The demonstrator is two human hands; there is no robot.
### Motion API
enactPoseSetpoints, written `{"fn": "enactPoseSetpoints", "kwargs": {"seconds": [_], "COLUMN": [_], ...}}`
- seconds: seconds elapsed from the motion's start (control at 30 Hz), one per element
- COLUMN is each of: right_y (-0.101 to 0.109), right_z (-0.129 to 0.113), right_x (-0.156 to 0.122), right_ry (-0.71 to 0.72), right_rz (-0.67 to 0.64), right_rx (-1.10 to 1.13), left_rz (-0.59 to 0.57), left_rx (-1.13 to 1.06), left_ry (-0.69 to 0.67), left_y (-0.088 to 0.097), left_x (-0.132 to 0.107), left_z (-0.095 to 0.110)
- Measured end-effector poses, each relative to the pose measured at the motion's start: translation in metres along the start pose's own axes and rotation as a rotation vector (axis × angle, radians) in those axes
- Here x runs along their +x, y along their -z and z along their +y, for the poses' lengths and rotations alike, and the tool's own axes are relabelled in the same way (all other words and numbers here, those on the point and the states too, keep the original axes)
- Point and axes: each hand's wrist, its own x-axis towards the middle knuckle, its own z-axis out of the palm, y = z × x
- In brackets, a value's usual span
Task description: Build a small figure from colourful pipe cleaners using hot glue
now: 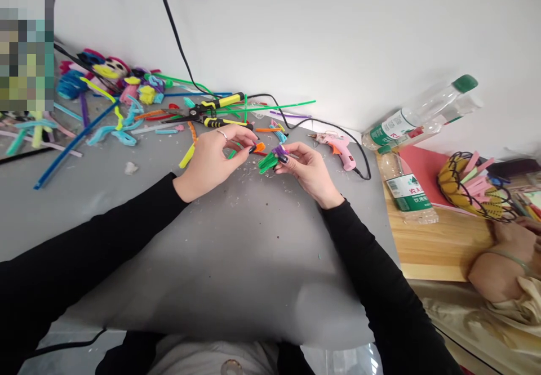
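Between the thumb and fingers of my left hand [222, 152] is a small orange pipe cleaner piece [259, 147]. Just to its right, my right hand [310, 169] pinches a small bundle of green and purple pipe cleaners [267, 163], the green ends pointing left. The two pieces are close together, and I cannot tell whether they touch. Behind my left hand lie black-and-yellow pliers or snips [207, 110] with parted handles. A pink hot glue gun [338, 147] rests to the right of my right hand.
Loose pipe cleaners [76, 144] and fuzzy figures [110, 76] crowd the grey table's [253, 273] back left. A black cord [173, 26] runs down the wall. Plastic bottles [408, 195], a yellow basket [456, 183] and another person's arm [502, 268] are at the right.
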Motion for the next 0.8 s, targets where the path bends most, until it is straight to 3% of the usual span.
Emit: {"fn": "enactPoseSetpoints", "kwargs": {"seconds": [0.8], "right_y": [-0.0028], "right_z": [-0.0029], "right_x": [-0.0031], "right_ry": [-0.044], "right_rz": [-0.012], "right_rx": [0.015], "left_rz": [-0.018], "left_rx": [0.077], "left_ry": [-0.281], "left_y": [-0.0083], "left_x": [-0.0096], "left_z": [-0.0016]}}
